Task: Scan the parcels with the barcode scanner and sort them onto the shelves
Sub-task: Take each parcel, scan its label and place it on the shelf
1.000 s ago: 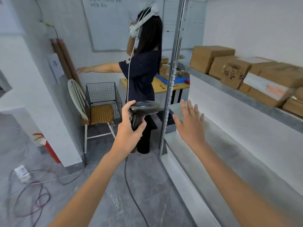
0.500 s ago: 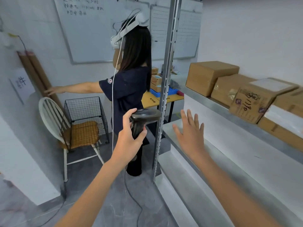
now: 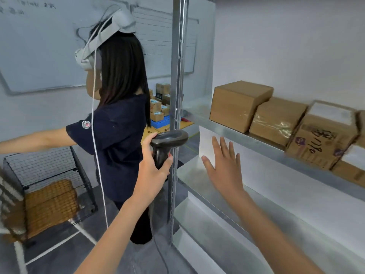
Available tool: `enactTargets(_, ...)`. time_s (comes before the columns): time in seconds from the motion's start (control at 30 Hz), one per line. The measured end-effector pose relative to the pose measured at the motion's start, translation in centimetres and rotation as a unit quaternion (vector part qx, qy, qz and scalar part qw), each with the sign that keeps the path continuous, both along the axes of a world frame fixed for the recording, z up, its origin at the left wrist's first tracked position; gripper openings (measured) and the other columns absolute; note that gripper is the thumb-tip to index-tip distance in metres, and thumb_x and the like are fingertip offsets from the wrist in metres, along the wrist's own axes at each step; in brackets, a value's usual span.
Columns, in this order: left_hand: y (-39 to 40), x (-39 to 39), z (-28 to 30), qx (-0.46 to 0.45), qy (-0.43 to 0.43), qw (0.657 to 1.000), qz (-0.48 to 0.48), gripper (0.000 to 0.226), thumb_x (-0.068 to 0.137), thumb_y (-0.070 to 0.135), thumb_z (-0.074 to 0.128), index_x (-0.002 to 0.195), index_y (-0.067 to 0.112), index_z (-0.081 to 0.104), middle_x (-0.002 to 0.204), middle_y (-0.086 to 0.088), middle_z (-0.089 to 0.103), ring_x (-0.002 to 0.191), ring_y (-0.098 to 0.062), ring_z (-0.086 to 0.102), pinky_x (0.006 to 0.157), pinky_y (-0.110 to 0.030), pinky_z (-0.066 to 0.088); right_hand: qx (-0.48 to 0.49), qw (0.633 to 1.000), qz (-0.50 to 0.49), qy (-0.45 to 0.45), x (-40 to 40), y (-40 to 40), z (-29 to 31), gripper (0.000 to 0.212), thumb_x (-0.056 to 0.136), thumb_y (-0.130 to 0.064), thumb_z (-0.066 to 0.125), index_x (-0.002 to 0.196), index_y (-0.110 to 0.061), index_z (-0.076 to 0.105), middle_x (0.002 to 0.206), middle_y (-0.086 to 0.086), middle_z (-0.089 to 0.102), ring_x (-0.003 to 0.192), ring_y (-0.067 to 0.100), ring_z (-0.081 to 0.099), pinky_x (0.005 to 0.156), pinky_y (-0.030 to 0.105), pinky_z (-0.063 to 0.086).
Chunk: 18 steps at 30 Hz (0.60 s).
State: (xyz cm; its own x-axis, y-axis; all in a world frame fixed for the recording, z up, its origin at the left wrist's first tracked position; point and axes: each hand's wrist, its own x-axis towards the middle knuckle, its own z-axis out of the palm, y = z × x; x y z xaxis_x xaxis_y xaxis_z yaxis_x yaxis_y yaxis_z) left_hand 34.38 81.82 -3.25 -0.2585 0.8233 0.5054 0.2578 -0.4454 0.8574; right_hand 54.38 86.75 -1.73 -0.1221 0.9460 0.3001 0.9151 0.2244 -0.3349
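Left hand [image 3: 152, 175] is wrapped around the scanner [image 3: 166, 143], fingers curled round the black handle, thumb up along the back just under the head, and the head points away to the right of those fingers, right against the grey shelf post [image 3: 177, 95]. A dark cable [image 3: 162, 258] drops from below the left hand to the floor. Right hand [image 3: 225, 169] is up and flat, fingers straight and slightly spread, holding nothing, palm facing away, hovering in front of the white panel below the upper shelf [image 3: 256, 141]. Above and to the right of those right fingertips sit the parcels [image 3: 239, 103], a row of brown cardboard boxes on that upper shelf: a plain one nearest the post, a taped one [image 3: 276, 119] touching it, then one with handwriting and a white label [image 3: 324, 135] tilted against the next. Below the right palm runs the lower shelf [image 3: 237, 210], bare grey metal. Beyond the left fingers stands a second person [image 3: 118, 135] in a dark shirt wearing a white headset [image 3: 102, 40], one arm stretched out to the left, a white cord hanging down the front. Far behind the scanner head, more small boxes [image 3: 158, 109] are stacked on a table. Left of the left wrist, a wire basket [image 3: 45, 175] and a chair [image 3: 49, 204] with a woven seat.
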Motion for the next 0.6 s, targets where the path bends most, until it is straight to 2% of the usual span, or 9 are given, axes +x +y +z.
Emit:
enactTargets(0.1,4.2,-2.1,0.1,0.007,0.004,0.999,-0.053,0.077,0.097,0.006,0.067,0.135,0.062,0.029,0.124,-0.005,0.064,0.084,-0.011,0.066,0.077,-0.031,0.057,0.023,0.998,-0.049,0.026,-1.7,1.5,-0.3,0.066,0.104,-0.051,0.034,0.16,-0.029,0.006,0.169,-0.003,-0.002,0.155,0.024,-0.005,0.123,0.046,0.0)
enactTargets(0.17,6.7,-3.4,0.4,0.003,0.014,0.997,-0.077,0.078,0.097,0.005,0.067,0.133,0.063,0.029,0.126,0.001,0.062,0.083,-0.013,0.066,0.076,-0.031,0.057,0.024,0.995,-0.088,0.038,-3.5,2.3,0.0,0.065,0.104,-0.049,0.035,0.16,-0.028,0.008,0.169,-0.002,0.001,0.155,0.025,-0.002,0.124,0.047,0.001)
enactTargets(0.23,8.5,-4.8,0.4,0.001,0.011,0.995,-0.103,0.076,0.096,0.003,0.067,0.136,0.056,0.03,0.123,0.011,0.062,0.077,-0.011,0.066,0.07,-0.029,0.057,0.021,0.992,-0.117,0.037,-5.5,2.9,0.4,0.065,0.104,-0.05,0.034,0.16,-0.027,0.008,0.169,-0.001,0.002,0.155,0.025,-0.003,0.124,0.046,0.001)
enactTargets(0.33,11.1,-6.7,0.7,-0.018,0.002,0.988,-0.154,0.07,0.097,0.005,0.067,0.143,0.043,0.031,0.123,-0.006,0.063,0.079,-0.016,0.065,0.075,-0.034,0.057,0.035,0.987,-0.151,0.037,-8.0,3.5,1.0,0.064,0.104,-0.05,0.033,0.16,-0.026,0.011,0.169,-0.001,0.002,0.155,0.024,-0.003,0.125,0.047,0.002)
enactTargets(0.47,13.1,-7.3,1.5,-0.015,-0.019,0.982,-0.188,0.069,0.097,0.003,0.066,0.148,0.034,0.03,0.121,-0.01,0.063,0.077,-0.017,0.066,0.069,-0.032,0.058,0.059,0.981,-0.18,0.029,-9.4,3.6,2.2,0.063,0.105,-0.047,0.037,0.159,-0.024,0.015,0.168,0.0,0.008,0.155,0.022,-0.001,0.126,0.046,0.005)
enactTargets(0.53,13.8,-7.5,1.9,-0.01,-0.033,0.975,-0.218,0.07,0.097,0.002,0.065,0.146,0.04,0.031,0.112,0.004,0.067,0.068,-0.013,0.065,0.062,-0.028,0.058,0.107,0.976,-0.19,0.02,-9.8,4.1,3.5,0.062,0.105,-0.044,0.04,0.159,-0.022,0.019,0.167,0.0,0.013,0.155,0.022,0.004,0.126,0.045,0.008)
enactTargets(0.6,14.6,-7.6,2.3,-0.003,-0.046,0.969,-0.241,0.074,0.097,0.001,0.065,0.136,0.056,0.033,0.1,0.016,0.067,0.064,-0.012,0.064,0.059,-0.027,0.058,0.17,0.965,-0.198,0.019,-9.8,4.9,5.4,0.061,0.104,-0.039,0.046,0.158,-0.02,0.025,0.166,0.001,0.019,0.155,0.024,0.01,0.125,0.046,0.011)
